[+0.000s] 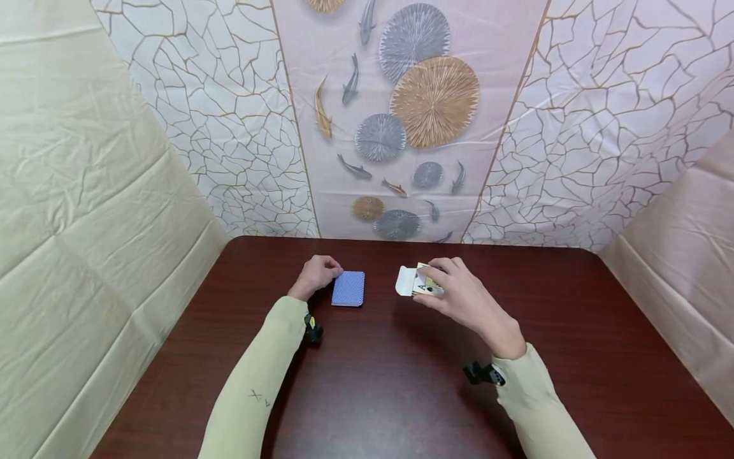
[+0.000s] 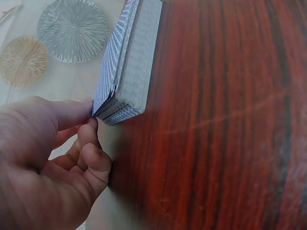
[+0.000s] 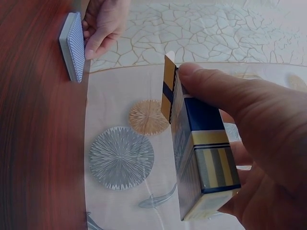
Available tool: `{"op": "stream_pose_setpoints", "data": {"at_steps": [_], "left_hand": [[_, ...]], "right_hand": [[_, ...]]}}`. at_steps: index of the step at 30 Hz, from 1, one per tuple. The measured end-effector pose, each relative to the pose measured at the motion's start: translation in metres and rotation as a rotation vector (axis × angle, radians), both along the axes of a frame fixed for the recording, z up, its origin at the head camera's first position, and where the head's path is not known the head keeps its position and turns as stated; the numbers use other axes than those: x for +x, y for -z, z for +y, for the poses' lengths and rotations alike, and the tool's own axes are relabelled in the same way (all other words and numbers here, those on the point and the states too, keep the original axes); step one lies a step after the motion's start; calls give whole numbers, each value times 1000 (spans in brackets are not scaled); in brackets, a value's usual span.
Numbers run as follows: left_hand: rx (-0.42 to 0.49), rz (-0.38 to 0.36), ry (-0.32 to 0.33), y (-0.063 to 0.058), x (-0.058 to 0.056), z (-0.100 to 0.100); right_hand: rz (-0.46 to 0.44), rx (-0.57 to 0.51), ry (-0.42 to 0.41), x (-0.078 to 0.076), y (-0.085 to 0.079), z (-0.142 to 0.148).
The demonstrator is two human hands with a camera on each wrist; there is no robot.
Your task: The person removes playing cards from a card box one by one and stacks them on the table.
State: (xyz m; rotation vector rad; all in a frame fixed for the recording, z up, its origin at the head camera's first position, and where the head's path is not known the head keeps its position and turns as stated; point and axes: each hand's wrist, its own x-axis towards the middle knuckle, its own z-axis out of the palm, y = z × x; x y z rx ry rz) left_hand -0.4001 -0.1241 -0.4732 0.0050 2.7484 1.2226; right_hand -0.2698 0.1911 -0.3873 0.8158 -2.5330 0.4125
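Observation:
A deck of playing cards point(image 1: 348, 290) with blue patterned backs lies face down on the table. My left hand point(image 1: 316, 274) is at its far left corner, where thumb and index finger pinch the edge near the top of the deck point(image 2: 129, 62). The other left fingers are curled beside the stack. To the right, my right hand point(image 1: 459, 290) grips a card box point(image 3: 208, 148) in blue, gold and white, held above the table. Its end flap point(image 3: 168, 91) stands open toward the deck. An ace of spades face point(image 1: 423, 285) shows by the box's opening, partly covered by fingers.
The dark red wooden table point(image 1: 367, 395) reaches back to a hanging cloth point(image 1: 401, 178) printed with fish and round leaves. Pale fabric walls point(image 1: 86, 191) stand at both sides. A small black camera point(image 1: 312, 328) is worn on each wrist.

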Motion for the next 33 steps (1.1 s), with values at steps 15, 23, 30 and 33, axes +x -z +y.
{"op": "stream_pose_setpoints", "data": {"at_steps": [15,23,30,33], "left_hand": [[-24,1,2,0,4,1],[8,-28,3,-4,2,-1],[40,3,-10,-14,3,-4],[96,30,-17,-18,4,-3]], "right_hand": [[-4,-12,-2,1,-1,1],[-4,-10,6,1,0,0],[-12,-9,1,1,-1,0],[-14,-5,-2,0,0,0]]}}
